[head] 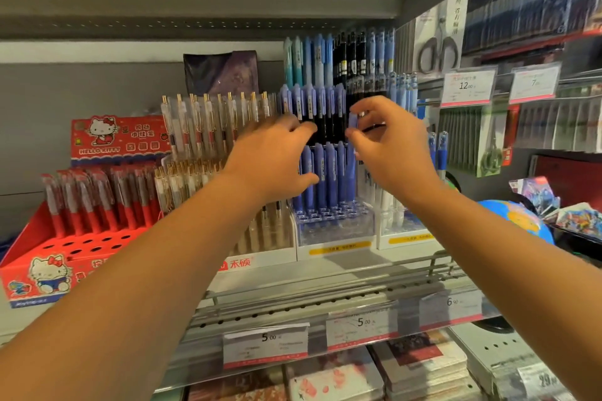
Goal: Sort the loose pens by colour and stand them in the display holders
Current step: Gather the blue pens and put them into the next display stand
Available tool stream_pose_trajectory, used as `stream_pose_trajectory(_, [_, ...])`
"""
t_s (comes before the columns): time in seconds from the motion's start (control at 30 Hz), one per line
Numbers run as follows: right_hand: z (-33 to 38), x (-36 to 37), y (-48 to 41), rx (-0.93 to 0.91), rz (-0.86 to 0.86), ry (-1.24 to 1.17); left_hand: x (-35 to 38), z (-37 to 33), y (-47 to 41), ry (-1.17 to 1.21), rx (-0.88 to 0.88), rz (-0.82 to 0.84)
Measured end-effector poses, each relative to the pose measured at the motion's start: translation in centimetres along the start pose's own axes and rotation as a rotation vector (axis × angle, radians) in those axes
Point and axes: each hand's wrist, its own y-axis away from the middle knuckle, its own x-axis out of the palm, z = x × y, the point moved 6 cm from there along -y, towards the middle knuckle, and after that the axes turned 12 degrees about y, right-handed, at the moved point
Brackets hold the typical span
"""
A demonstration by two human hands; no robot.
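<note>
A tiered clear display holder [335, 231] on the shelf carries rows of blue pens [325, 172], with dark and light-blue pens [351, 55] in the tiers behind. My left hand [273, 156] reaches into the holder with its fingers spread against the blue pens; it is blurred. My right hand [387, 143] pinches the top of a blue pen [353, 120] between thumb and fingers, in front of the middle tier. The lower part of that pen is hidden behind my fingers and the other pens.
Left of the holder stand clear gold-clipped pens [215, 117] and a red Hello Kitty box [65, 257] of red pens. White pens [391, 205] fill a holder at the right. Price tags [265, 345] line the shelf rail. Scissors [439, 52] and packets hang at the right; a globe [518, 221] sits below.
</note>
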Motion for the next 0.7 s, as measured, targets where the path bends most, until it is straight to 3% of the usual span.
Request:
stream_pose_trajectory(0.1, [0.0,0.9,0.2,-0.021,-0.023,0.078,2.3,0.8,-0.6,-0.022,-0.055,0.145])
stream_pose_trajectory(0.33, [0.1,0.7,-0.8,-0.022,-0.078,0.105,3.0,0.9,-0.7,-0.053,0.000,0.043])
stream_pose_trajectory(0.57, [-1.4,4.4,0.4,0.016,0.188,0.282,3.0,0.9,-0.7,-0.084,0.029,0.000])
stream_pose_trajectory(0.7, [-1.5,4.6,0.5,0.024,0.230,0.298,3.1,1.0,-0.9,-0.086,0.008,0.038])
